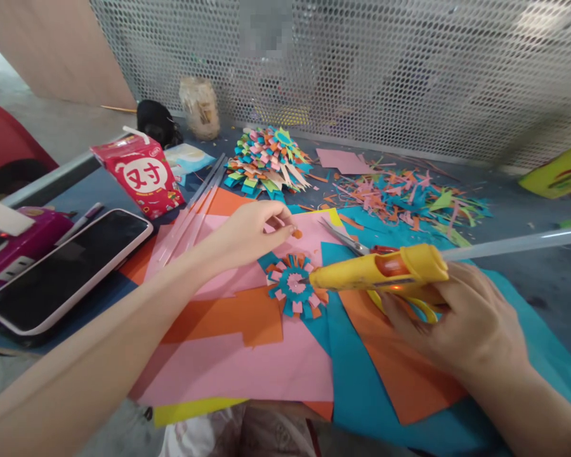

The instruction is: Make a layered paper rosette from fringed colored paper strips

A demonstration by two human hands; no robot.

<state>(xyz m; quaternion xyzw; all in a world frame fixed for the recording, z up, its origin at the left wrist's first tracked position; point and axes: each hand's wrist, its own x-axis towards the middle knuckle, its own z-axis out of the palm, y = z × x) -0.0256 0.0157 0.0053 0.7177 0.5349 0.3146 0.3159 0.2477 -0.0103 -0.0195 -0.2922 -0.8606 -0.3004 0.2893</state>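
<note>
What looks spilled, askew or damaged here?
The thin multicoloured paper scraps strewn on the dark blue table, right of the heaped multicoloured fringed-paper flowers, look messy: they lie loose, tangled and scattered. Nothing appears clearly damaged.

Room opens nearside of paper flower (292,289); glue gun (371,271) blocks its right.
</note>
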